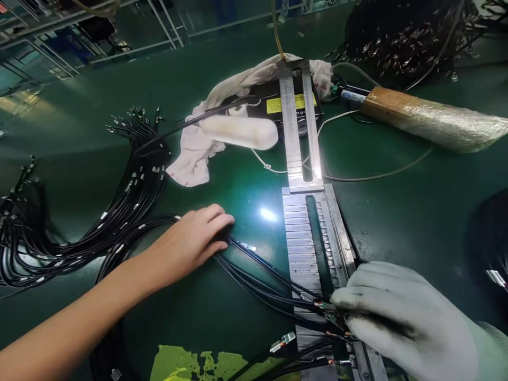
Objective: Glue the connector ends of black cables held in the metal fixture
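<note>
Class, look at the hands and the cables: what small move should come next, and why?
Probably the gloved right hand should even up the cable ends across the metal fixture: their coloured wires do not finish level and lie close to its fingertips, while the bare left hand is over the cables further back.

A dark green bench (397, 222) spans most of the frame, with a bright glare near the middle. Bundles of black cables (137, 193) curve across its left side. A slotted metal fixture (304, 248) runs from upper centre to the lower edge, right of the middle. A crumpled white cloth (192, 161) lies at upper centre, a film-wrapped tool (431, 116) at upper right, and a ragged yellow-green patch (172, 362) at bottom centre-left.
</note>
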{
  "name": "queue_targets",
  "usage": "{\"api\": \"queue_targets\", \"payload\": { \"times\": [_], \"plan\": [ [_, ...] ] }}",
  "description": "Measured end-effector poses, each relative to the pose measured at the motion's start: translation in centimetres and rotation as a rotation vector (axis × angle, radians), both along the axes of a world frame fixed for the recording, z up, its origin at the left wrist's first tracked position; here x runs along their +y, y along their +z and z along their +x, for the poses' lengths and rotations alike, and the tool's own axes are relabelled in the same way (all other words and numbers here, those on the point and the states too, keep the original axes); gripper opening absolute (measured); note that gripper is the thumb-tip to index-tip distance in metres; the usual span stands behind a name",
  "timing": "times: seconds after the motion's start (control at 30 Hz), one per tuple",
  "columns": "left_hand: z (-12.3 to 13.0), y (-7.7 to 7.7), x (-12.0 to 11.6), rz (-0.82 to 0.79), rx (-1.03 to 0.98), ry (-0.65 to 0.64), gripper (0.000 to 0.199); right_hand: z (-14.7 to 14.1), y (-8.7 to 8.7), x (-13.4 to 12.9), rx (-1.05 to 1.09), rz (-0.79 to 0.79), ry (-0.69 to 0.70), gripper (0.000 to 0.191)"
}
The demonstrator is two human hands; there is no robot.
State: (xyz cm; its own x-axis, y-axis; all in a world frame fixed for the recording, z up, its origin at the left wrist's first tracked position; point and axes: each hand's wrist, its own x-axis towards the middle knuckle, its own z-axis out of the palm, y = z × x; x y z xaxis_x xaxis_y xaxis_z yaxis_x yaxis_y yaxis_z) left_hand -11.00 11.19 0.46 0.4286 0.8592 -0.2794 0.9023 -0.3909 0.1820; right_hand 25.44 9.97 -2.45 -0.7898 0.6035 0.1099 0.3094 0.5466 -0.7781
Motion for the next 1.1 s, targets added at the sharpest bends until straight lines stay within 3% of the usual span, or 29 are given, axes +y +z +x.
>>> {"api": "queue_targets", "payload": {
  "times": [0.13,0.33,0.43,0.6,0.7,0.8,1.0,1.1],
  "plan": [
    [-0.2,-0.5,0.0,0.129,0.065,-0.138,0.015,-0.5,-0.2,-0.1,0.080,-0.017,-0.057,0.014],
    [-1.8,0.3,-1.9,0.334,-0.089,-0.140,0.012,-0.5,-0.5,-0.3,0.114,-0.052,-0.116,0.014],
    [-1.7,0.8,-2.1,0.207,-0.123,-0.135,0.010,-0.5,-0.6,-0.3,0.103,-0.050,-0.106,0.013],
    [-0.4,0.1,-1.1,0.060,-0.097,0.008,0.018,-0.5,-0.8,-0.2,0.113,-0.062,-0.113,0.013],
    [0.7,-0.3,-0.2,-0.045,-0.006,0.005,0.015,-0.5,-0.8,-0.3,0.105,-0.061,-0.118,0.013],
    [1.2,-0.1,0.5,-0.156,-0.038,-0.020,0.008,-0.6,-0.7,-0.4,0.098,-0.043,-0.118,0.012],
    [1.1,1.2,0.9,-0.111,-0.130,-0.107,0.013,-0.9,-0.7,-0.5,0.086,-0.010,-0.123,0.013],
    [2.8,1.4,0.7,-0.126,-0.246,-0.087,0.013,-0.9,-0.9,-0.4,0.090,-0.025,-0.114,0.013]
  ]
}}
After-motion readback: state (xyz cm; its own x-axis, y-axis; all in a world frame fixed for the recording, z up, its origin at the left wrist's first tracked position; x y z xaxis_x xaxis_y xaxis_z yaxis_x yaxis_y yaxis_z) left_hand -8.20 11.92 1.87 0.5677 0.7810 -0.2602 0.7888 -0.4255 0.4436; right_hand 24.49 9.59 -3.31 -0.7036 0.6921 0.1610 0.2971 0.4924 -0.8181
